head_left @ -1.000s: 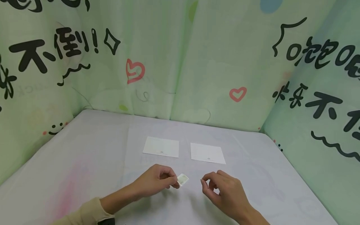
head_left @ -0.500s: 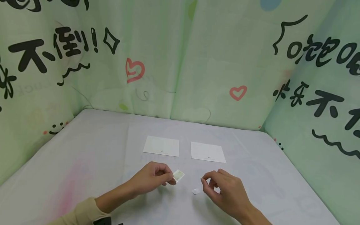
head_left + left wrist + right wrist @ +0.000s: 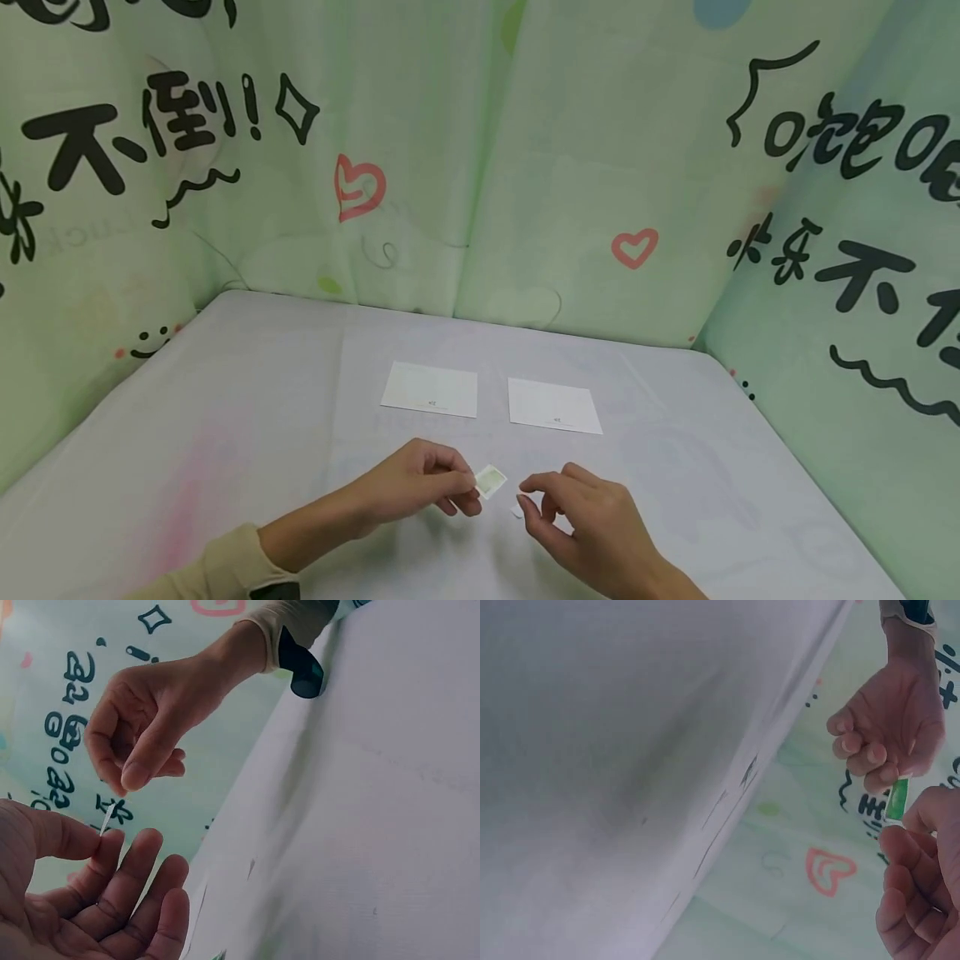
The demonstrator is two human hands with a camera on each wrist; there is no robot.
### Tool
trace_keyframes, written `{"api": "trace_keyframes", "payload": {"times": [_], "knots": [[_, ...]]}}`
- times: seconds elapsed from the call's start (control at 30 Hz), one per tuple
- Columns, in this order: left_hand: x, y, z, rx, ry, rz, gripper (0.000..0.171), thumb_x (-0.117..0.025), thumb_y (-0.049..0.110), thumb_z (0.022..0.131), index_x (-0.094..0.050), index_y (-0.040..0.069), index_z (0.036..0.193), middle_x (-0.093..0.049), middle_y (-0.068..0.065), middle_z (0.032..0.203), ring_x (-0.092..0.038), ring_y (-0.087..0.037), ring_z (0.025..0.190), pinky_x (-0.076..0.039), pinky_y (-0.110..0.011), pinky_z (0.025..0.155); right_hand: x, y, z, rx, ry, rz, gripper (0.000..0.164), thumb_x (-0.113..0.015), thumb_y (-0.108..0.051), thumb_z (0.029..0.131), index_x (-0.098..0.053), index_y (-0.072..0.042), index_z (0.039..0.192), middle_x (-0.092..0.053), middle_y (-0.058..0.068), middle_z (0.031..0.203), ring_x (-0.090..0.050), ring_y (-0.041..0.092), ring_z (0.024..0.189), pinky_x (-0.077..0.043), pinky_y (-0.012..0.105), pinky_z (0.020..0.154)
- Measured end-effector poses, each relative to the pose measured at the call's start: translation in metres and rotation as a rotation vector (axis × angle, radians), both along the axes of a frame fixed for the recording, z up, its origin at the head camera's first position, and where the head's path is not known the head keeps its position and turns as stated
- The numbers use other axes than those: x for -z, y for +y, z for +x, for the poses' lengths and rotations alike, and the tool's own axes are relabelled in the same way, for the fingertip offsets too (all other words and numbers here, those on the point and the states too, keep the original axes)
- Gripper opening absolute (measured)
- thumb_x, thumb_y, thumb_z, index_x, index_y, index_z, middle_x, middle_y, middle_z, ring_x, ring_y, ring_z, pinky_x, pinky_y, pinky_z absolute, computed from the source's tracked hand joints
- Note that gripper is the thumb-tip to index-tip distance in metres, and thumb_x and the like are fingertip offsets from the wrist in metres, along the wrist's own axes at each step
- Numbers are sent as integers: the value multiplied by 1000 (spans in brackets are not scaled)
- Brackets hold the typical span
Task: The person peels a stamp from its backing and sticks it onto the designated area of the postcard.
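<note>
My left hand [image 3: 423,486] pinches a small rectangular stamp-like sticker [image 3: 491,482] between thumb and index finger, above the table. The sticker has a white border and a pale centre in the head view; a green face of the sticker [image 3: 898,799] shows in the right wrist view. Seen from the left wrist, the sticker [image 3: 107,817] is almost edge-on. Close to its right side is my right hand [image 3: 588,521], thumb and index fingertips slightly apart, nothing visible between them. Partly hidden behind those fingertips, a small white scrap [image 3: 517,511] lies on the table.
Two white cards, a left card [image 3: 430,389] and a right card [image 3: 555,406], lie side by side beyond my hands, with tiny print near their lower edges. The white-covered table [image 3: 247,400] is enclosed by pale green printed curtains [image 3: 480,158].
The small white scrap came into view on the table beside the right hand. The right hand has shifted left, its thumb and index parting; the sticker went left, then back right.
</note>
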State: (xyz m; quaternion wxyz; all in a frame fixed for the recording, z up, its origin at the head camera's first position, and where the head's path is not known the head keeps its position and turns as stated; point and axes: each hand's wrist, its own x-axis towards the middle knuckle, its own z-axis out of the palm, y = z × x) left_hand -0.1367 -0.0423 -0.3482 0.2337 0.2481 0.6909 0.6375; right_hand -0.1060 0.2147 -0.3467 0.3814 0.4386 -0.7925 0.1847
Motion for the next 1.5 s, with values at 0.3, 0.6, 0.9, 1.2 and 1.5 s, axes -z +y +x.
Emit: {"api": "trace_keyframes", "payload": {"times": [0.3,0.6,0.9,1.2,1.5], "knots": [[-5,7,6,32,-34,-3,22,-63,18,98,-71,-2,96,-76,-7,87,-72,-16,88,-56,-29,81,-7,-12,4,-74,115,19,23,-54,-23,103,-70,-12,92,-56,-13,65,-46,-1,56,-33,4,51],[-5,10,7,63,-39,1,27,-62,18,99,-70,-8,99,-77,-7,87,-71,-14,87,-56,-27,80,-5,-10,5,-92,84,25,17,-57,-20,102,-68,-12,91,-57,-11,65,-48,1,57,-34,3,53],[-7,14,8,58,-7,-21,25,-62,21,99,-72,-2,95,-77,-7,86,-72,-16,87,-55,-28,81,-2,-4,3,-68,55,19,23,-52,-21,104,-69,-13,90,-58,-11,67,-50,-1,58,-35,3,53],[-8,15,7,1,133,-109,20,-64,23,97,-74,6,92,-76,-1,84,-70,-13,86,-52,-30,81,3,14,-2,32,-70,-40,25,-52,-29,104,-70,-17,91,-55,-15,66,-52,-2,58,-43,8,56],[-1,17,-2,-20,392,-213,19,-64,22,100,-73,6,92,-75,-1,85,-66,-6,79,-51,-25,75,7,31,-8,112,-320,-152,30,-78,5,80,-68,-20,93,-52,-19,67,-46,-7,58,-44,13,55]]}}
